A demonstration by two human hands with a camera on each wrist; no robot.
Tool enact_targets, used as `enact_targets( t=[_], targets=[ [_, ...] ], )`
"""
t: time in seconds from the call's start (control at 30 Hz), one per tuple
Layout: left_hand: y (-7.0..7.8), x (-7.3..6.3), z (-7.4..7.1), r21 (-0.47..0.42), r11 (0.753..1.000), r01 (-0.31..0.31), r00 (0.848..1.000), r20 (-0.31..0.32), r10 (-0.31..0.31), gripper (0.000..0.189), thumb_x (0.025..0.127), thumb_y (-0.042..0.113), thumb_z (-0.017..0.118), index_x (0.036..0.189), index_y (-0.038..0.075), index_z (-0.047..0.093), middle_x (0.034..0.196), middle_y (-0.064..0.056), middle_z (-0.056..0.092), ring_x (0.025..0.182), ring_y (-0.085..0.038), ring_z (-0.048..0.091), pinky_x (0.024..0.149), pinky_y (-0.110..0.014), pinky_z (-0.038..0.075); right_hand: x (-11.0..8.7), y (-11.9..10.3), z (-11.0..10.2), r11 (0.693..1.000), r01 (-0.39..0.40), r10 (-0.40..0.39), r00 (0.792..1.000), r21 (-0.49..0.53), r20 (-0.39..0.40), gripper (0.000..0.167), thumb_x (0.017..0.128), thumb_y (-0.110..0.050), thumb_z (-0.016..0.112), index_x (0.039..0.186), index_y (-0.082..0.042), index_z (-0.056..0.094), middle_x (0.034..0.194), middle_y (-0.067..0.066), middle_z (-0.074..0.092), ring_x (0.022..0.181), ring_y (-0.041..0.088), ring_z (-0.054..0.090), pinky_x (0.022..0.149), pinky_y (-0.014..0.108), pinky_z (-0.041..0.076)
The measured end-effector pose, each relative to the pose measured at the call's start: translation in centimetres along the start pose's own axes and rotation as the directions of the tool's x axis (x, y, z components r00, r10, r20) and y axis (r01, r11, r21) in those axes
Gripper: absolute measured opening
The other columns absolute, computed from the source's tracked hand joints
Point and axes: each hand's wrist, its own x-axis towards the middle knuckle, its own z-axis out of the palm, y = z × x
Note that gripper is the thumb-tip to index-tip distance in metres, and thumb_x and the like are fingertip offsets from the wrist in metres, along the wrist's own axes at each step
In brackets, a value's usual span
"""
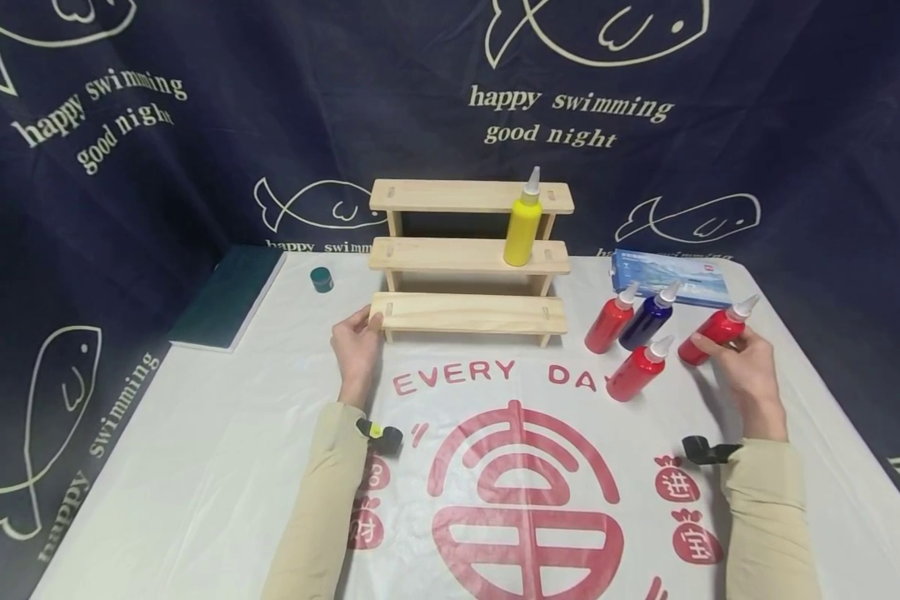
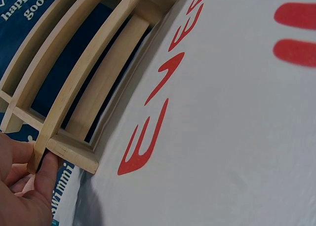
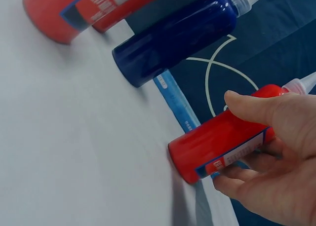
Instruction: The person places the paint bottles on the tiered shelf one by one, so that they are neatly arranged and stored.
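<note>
Left hand (image 1: 357, 342) pinched on shelf (image 1: 468, 313), right hand (image 1: 748, 368) curled round red bottle (image 3: 217, 137)

Wooden shelf (image 2: 107, 78) cropped, left-wrist view

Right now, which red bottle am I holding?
The rightmost red squeeze bottle, gripped in your right hand. The other two red squeeze bottles stand untouched to its left, beside the dark blue squeeze bottle.
</note>
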Motion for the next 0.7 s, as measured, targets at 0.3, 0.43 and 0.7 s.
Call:
enact_targets(
  t=[0.3,0.43,0.7],
  targets=[
    [-0.1,0.0,0.0,-0.004,1.0,0.006,1.0,0.009,-0.006,0.036,0.094,0.011,0.063,0.127,-0.001,0.062,0.127,-0.019,0.063,0.113,-0.026,0.065,0.091,-0.026,0.058,0.0,0.4,0.0,0.999,0.042,-0.043,0.999,0.018,0.025,0.017,0.093,-0.017,0.063,0.105,-0.024,0.054,0.079,-0.029,0.054,0.085,0.0,0.047,0.077,0.012,0.036],
    [-0.1,0.0,0.0,0.003,1.0,-0.004,1.0,0.021,0.004,0.036,0.094,0.013,0.062,0.127,-0.001,0.061,0.127,-0.019,0.063,0.113,-0.026,0.065,0.09,-0.025,0.058,-0.2,0.0,-0.1,0.995,0.05,-0.054,0.997,0.089,0.048,0.018,0.092,-0.01,0.063,0.101,-0.023,0.054,0.08,-0.026,0.057,0.084,0.002,0.047,0.07,0.009,0.039],
    [-0.1,0.0,-0.1,0.015,1.0,-0.025,0.999,0.02,0.025,0.036,0.094,0.014,0.062,0.128,0.0,0.061,0.125,-0.019,0.065,0.111,-0.025,0.066,0.09,-0.024,0.058,-1.3,-2.2,-1.2,0.951,0.079,-0.12,0.985,0.298,0.121,0.02,0.09,-0.003,0.064,0.096,-0.022,0.06,0.083,-0.021,0.063,0.081,-0.001,0.051,0.067,0.008,0.041]
  ],
)
